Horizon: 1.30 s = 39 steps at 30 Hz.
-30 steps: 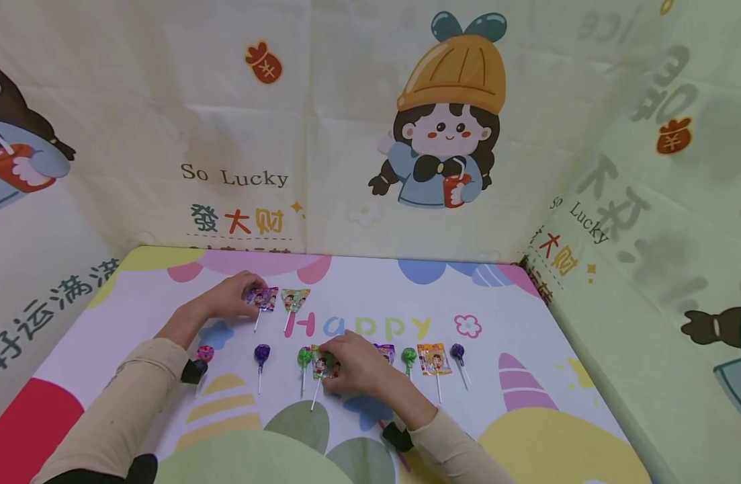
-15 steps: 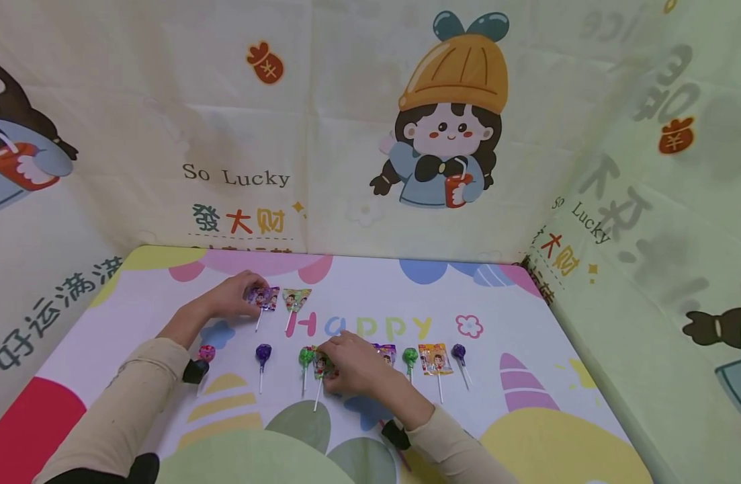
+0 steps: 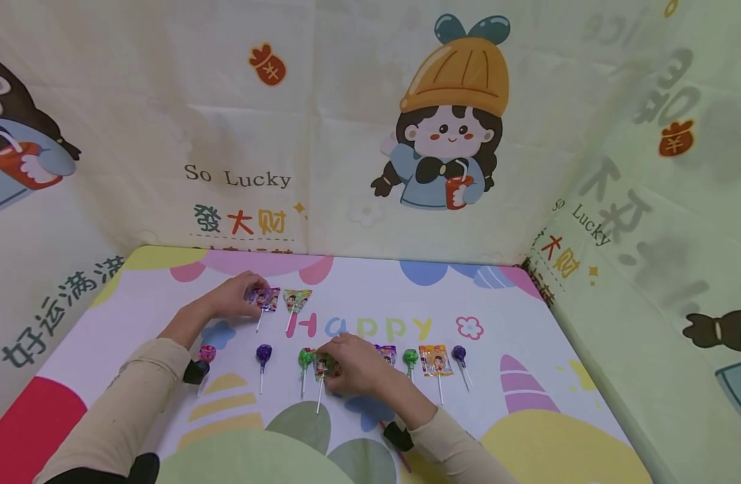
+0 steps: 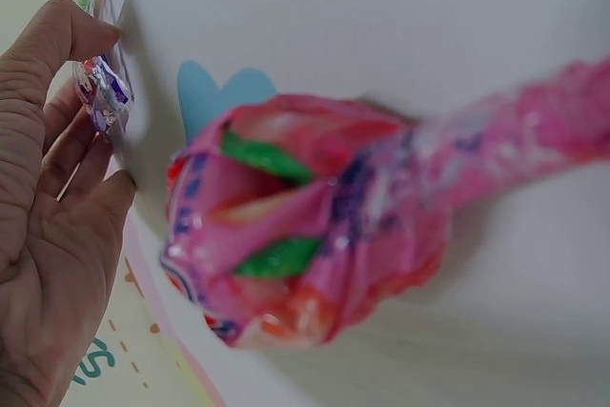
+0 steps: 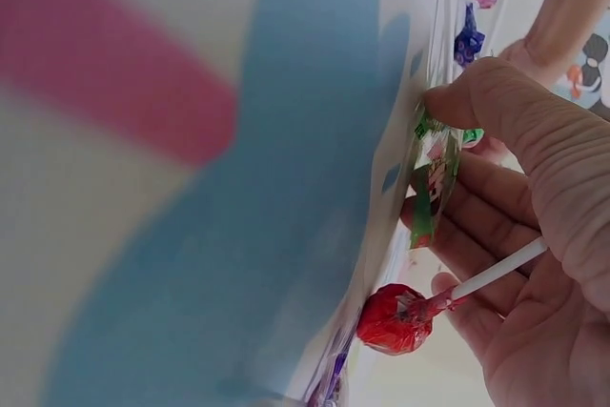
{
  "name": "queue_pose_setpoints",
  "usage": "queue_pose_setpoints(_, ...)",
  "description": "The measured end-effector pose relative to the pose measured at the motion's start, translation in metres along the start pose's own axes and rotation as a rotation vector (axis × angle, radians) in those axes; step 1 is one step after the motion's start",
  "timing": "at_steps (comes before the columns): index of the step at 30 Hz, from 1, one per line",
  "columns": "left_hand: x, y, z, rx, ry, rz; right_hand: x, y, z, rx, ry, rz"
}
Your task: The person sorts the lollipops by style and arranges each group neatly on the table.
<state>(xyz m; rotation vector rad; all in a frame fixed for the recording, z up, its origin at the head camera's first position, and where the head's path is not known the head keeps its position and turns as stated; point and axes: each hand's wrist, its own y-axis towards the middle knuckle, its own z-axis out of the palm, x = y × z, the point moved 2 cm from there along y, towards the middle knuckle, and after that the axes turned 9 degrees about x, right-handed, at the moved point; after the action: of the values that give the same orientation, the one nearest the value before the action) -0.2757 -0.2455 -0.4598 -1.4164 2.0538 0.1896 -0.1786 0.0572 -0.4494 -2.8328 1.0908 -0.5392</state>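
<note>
At the back left, my left hand [image 3: 230, 297] pinches the side of a lollipop in a flat purple packet [image 3: 267, 300]; thumb and fingers grip that wrapper in the left wrist view. A lollipop in a yellow-green packet [image 3: 297, 300] lies just right of it. In the front row, my right hand [image 3: 359, 366] holds a lollipop in a flat green packet [image 3: 323, 367] between thumb and fingers, its white stick towards me. Below my right palm, the right wrist view shows a red round lollipop [image 5: 396, 319]. A pink round lollipop [image 4: 286, 226] fills much of the left wrist view.
The front row also has a dark purple round lollipop [image 3: 263, 353], a green one [image 3: 306, 358] beside the held packet, and on the right another green one [image 3: 410, 356], an orange packet [image 3: 435, 361] and a purple one [image 3: 459, 353]. Printed cloth walls [image 3: 346, 134] border the table.
The green packet lollipop in my right hand has shifted slightly right, away from the green round lollipop beside it. My left hand keeps its place on the purple packet.
</note>
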Motion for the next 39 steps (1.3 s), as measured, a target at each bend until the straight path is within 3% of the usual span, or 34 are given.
queue_pose_setpoints(14,0.000,-0.001,0.001,-0.001,-0.002,-0.007,-0.010,0.000,-0.001,-0.018,0.123,-0.044)
queue_pose_setpoints(39,-0.001,-0.002,0.001,-0.002,-0.006,-0.002,-0.013,-0.001,-0.005,-0.054,0.177,-0.051)
